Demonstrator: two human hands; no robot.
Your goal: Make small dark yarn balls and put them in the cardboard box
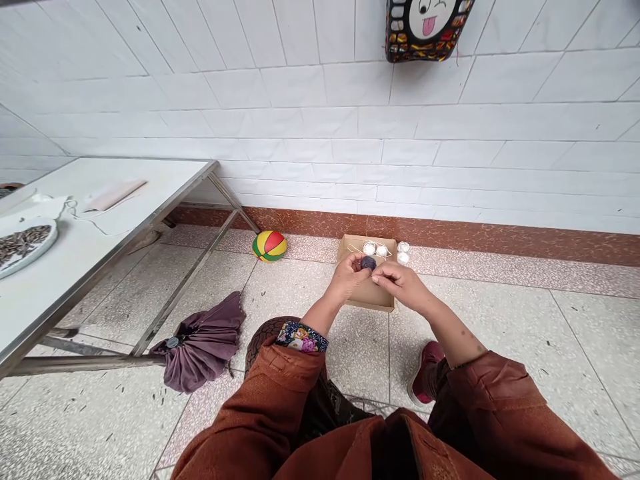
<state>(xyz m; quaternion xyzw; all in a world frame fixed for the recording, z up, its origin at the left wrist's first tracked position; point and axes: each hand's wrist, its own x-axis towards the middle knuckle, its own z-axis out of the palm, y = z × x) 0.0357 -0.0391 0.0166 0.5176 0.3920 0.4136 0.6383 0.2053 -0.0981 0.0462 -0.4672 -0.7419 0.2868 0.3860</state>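
Observation:
My left hand [346,279] is closed around a small dark grey-blue yarn ball [369,263]. Close to the ball's lower right side, the thumb and fingers of my right hand [401,284] are pinched together; whatever they hold is too small to make out. Below both hands a shallow cardboard box [367,301] lies on the floor. Toward its back sit white yarn balls [381,251] with loose strands around them. More white balls [403,257] rest on the floor just outside the box's right side.
On the left stands a metal-framed table [185,175] carrying a plate [51,240] of dark dried pieces. Beneath its edge lies a folded purple umbrella [210,347]. A colourful ball [270,246] sits by the tiled wall [300,120], where a black basket [397,50] hangs.

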